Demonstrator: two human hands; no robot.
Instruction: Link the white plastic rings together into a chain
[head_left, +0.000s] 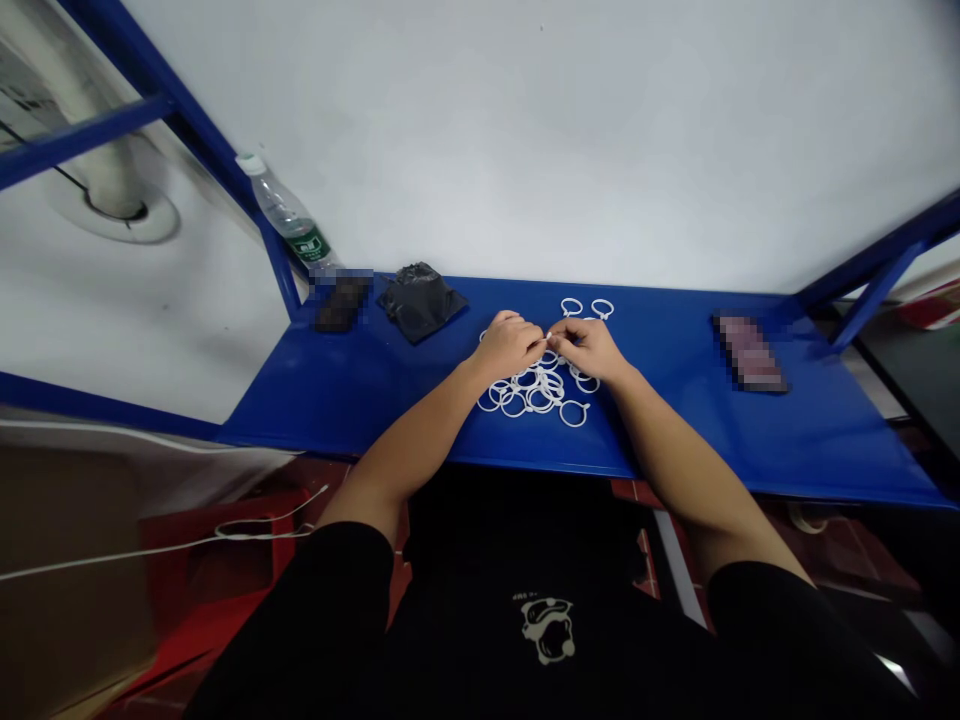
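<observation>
My left hand (511, 345) and my right hand (589, 347) meet over the blue table, fingertips pinched together. Between them shows a small white bit of a ring (549, 337); most of it is hidden by my fingers. Beneath and in front of my hands lies a loose heap of thin white rings (541, 392), each with a small knob or eyelet on its edge. One white ring (574, 414) lies at the near right of the heap. Beyond my right hand, two more rings, a left one (571, 306) and a right one (602, 309), rest near the back.
The blue table (675, 430) runs along a white wall. A black plastic bag (421, 303) and a plastic bottle (292, 220) stand at the back left, beside a blurred dark item (343, 303). A blurred phone-like item (750, 352) lies right. Blue posts frame both ends.
</observation>
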